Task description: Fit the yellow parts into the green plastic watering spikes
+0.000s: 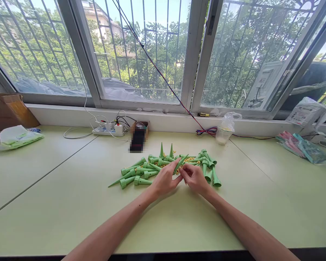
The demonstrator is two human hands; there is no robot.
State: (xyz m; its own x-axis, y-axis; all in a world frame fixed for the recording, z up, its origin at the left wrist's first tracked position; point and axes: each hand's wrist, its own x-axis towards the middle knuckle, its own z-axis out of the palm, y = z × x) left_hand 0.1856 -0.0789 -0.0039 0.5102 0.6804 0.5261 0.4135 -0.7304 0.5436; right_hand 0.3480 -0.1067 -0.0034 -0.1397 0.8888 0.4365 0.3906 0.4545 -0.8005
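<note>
My left hand [166, 178] is wrapped round a green plastic plant watering spike [180, 163], whose pointed end slants up and to the right. Fingers pinched together, my right hand [195, 178] meets the left one at the lower end of that spike. A bit of yellow shows by the fingertips, but what the right hand grips is hidden. Around and beyond both hands lies a pile of similar green spikes [142, 180], most on their sides, two standing point up. Yellow cord pieces [190, 159] lie among them.
Along the window sill stand a power strip [105, 129] with cables, a small box with a blurred dark item [138, 139], and a plastic cup in a bag [224, 134]. Plastic packets lie on the right [301, 146] and left [19, 137] of the pale green table [70, 217].
</note>
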